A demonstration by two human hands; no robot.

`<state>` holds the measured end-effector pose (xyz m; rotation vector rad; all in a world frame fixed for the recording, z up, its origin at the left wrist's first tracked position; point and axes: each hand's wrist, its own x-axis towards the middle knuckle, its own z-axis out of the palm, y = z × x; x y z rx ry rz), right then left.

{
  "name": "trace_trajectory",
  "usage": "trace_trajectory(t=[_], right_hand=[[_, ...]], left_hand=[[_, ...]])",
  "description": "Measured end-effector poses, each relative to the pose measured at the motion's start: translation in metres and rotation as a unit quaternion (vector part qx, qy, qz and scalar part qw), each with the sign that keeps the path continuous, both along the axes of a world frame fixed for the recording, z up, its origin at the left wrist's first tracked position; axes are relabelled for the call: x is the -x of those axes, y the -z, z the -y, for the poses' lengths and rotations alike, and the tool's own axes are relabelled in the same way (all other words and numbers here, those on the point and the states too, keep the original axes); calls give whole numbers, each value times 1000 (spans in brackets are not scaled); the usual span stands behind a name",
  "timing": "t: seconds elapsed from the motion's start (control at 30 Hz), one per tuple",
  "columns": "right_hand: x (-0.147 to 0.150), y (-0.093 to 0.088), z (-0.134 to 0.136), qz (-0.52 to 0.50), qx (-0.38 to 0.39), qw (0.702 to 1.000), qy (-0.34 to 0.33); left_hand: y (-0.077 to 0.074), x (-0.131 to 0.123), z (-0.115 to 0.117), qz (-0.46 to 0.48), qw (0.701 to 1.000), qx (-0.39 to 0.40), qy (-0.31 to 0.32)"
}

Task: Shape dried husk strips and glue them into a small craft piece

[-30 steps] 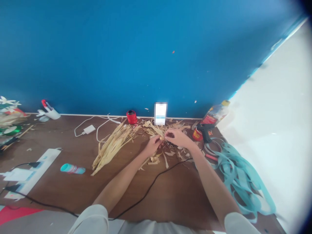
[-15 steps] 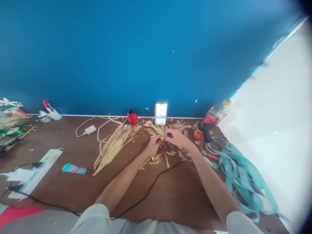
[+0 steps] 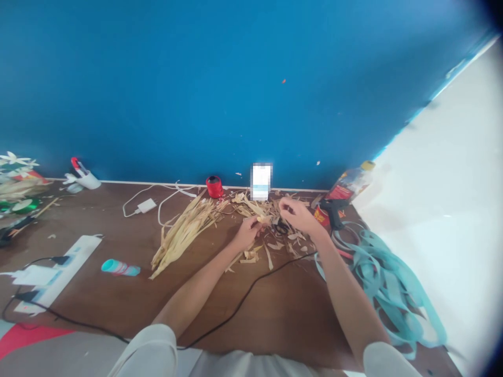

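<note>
Now the two hands are apart: half a second ago the right hand [image 3: 297, 215] had its fingertips up against the left hand [image 3: 247, 234], and it has since moved off to the right, leaving a gap between them. The left hand has barely shifted. Its thumb and fingers pinch a small pale piece of husk [image 3: 263, 219], which sticks out toward the right hand, just above the scraps [image 3: 251, 256] strewn over the table [image 3: 275, 319]. The right hand's fingers are curled, with thumb and fingertips close together; they are too blurred for me to tell whether anything thin is caught between them. Below that hand a black object [image 3: 281, 227] now shows more plainly among the scraps, perhaps scissors.

Everything else lies as it did. The bundle of dried husks [image 3: 184, 235] rests left of the left hand, with the red roll [image 3: 214, 188] behind it near the wall [image 3: 176, 94]. A bright phone [image 3: 261, 182] stands behind the scraps. Right of the right hand are the black glue gun [image 3: 334, 210], the red tin [image 3: 321, 216] and the heap of blue-green ribbon [image 3: 387, 280].
</note>
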<state>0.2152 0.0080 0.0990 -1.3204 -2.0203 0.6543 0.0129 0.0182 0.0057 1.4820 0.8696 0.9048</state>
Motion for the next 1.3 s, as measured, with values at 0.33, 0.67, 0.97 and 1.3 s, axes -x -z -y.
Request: trace_trajectory(t=[0.33,0.67,0.97,1.3], right_hand=[[0,15,-6,21,51,998,15],[21,10,3,30,36,998,-37],[26,18,-2,35,20,999,-25],[28,22,1,92,-58,994,-6]], left_hand=[[1,1,-1,8,1000,6,-12],[5,0,-2,20,1000,-17,-11],[2,1,-1,12,1000,-23,-7],[-1,2,1,-1,999,-33,1]])
